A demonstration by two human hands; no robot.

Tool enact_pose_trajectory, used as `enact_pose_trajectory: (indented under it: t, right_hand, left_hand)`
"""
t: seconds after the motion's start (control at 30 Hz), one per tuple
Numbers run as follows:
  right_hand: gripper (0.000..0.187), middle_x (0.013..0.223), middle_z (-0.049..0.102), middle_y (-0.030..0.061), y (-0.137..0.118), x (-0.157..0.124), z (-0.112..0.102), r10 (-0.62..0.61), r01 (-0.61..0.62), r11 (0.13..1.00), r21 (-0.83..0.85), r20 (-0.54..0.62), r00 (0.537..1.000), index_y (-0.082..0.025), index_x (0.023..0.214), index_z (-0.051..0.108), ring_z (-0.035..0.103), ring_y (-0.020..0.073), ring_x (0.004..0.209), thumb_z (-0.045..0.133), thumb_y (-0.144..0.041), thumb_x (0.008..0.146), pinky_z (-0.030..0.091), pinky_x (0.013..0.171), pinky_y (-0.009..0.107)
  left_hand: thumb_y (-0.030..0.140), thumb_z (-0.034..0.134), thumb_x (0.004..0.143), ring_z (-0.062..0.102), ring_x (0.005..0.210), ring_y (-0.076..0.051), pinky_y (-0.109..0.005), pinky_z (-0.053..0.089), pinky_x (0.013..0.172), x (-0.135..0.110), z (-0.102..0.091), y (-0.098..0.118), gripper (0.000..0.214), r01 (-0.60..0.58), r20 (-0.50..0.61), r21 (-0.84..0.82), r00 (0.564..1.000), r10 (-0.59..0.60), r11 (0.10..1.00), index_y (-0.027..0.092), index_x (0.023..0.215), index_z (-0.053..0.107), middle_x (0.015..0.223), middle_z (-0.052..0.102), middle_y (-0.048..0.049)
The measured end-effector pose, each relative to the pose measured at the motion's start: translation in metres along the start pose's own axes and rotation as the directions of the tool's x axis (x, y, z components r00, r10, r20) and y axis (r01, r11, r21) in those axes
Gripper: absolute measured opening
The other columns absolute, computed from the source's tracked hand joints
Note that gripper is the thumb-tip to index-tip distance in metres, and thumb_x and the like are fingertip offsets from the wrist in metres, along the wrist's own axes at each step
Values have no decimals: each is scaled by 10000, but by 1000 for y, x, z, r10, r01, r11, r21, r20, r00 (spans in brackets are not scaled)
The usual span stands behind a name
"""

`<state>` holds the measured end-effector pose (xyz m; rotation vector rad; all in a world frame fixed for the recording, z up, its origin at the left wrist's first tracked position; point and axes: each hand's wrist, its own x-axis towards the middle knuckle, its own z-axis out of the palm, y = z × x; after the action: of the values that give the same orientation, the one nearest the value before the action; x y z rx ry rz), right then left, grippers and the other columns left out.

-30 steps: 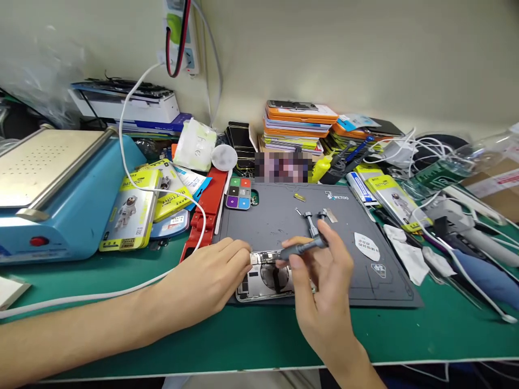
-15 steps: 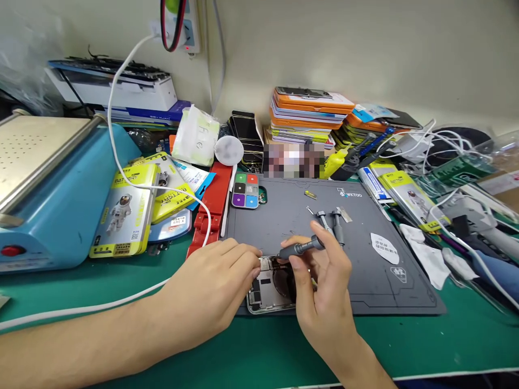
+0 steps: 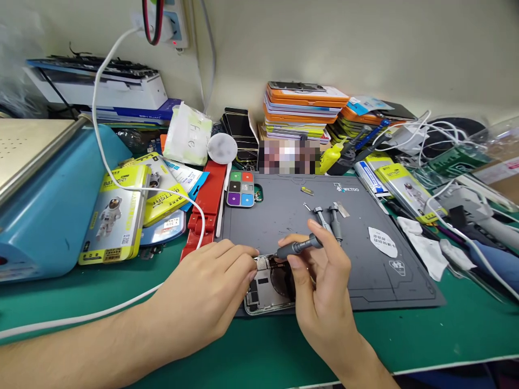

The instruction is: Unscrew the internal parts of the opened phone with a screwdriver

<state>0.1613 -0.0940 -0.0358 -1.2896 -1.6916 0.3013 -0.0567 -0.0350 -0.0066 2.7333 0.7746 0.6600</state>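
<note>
An opened phone (image 3: pixel 265 294), its inner parts bare, lies on a dark grey work mat (image 3: pixel 279 216) near the front. My left hand (image 3: pixel 219 286) is closed at the phone's left upper corner, with the fingertips pressed to its edge. In my right hand (image 3: pixel 320 281) is a grey screwdriver (image 3: pixel 294 249), held slanting, with its tip down at the phone's upper part. The fingers hide the right part of the phone. Beyond the right hand, two more screwdrivers (image 3: pixel 334 221) lie side by side on the mat.
A coloured parts box (image 3: pixel 240 189) sits at the mat's far left corner, beside a red holder (image 3: pixel 208 208). Battery packs (image 3: pixel 115 216) and a blue machine (image 3: pixel 48 210) are on the left. A white cable (image 3: pixel 97 312) passes under my left forearm. Orange cases (image 3: pixel 306 100) stand stacked behind.
The view has shifted slightly, so the background sits a little further left. Both hands keep their places at the phone, and the screwdriver is still in my right hand.
</note>
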Motion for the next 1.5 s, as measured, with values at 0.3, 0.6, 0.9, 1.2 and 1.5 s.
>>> enact_pose_trajectory:
  t: [0.3, 0.6, 0.9, 1.2, 1.5]
  right_hand:
    - [583, 1174, 748, 73, -15, 28, -8, -146, 177, 968, -177, 178, 973, -279, 1605, 437, 747, 191, 885, 617, -121, 1072, 664, 775, 330]
    - [786, 1427, 694, 162, -9, 21, -8, -245, 259, 959, -114, 121, 962, -189, 1693, 315, 701, 250, 1300, 531, 25, 968, 668, 934, 404]
    - [805, 1409, 729, 146, -8, 20, -3, -229, 237, 961, -140, 75, 971, -220, 1692, 328, 756, 239, 1193, 681, -23, 996, 694, 909, 397]
    - [727, 1437, 630, 154, -10, 17, -7, -25, 50, 987, 150, -166, 986, -306, 1646, 410, 778, 220, 1032, 621, -25, 1009, 710, 779, 406]
    - [535, 1242, 635, 128, -13, 11, -31, -52, 99, 988, 118, -350, 935, -253, 1431, 700, 768, 278, 831, 724, -80, 926, 712, 711, 508]
  left_hand:
    - [124, 433, 1111, 756, 912, -286, -433, 605, 732, -1, 3, -1, 231, -5, -16, 6, 1000, 5, 1000, 164, 1074, 657, 1139, 809, -95]
    - [131, 436, 1118, 750, 930, -281, -426, 595, 742, -1, 2, -1, 218, -6, -27, -17, 1000, 6, 1000, 167, 1078, 646, 1185, 807, -93]
    - [133, 462, 1118, 769, 955, -284, -423, 589, 737, -3, 2, 0, 191, 3, -21, -18, 1000, -4, 1000, 169, 1107, 649, 1197, 813, -87]
    - [154, 479, 1126, 770, 946, -256, -408, 588, 790, -1, -1, 0, 186, 27, 2, -13, 1000, -27, 1000, 185, 1076, 656, 1230, 820, -60]
    - [159, 533, 1101, 743, 949, -238, -384, 560, 832, -3, -7, 0, 162, -52, -108, 38, 993, 56, 998, 169, 1047, 686, 1266, 823, -76]
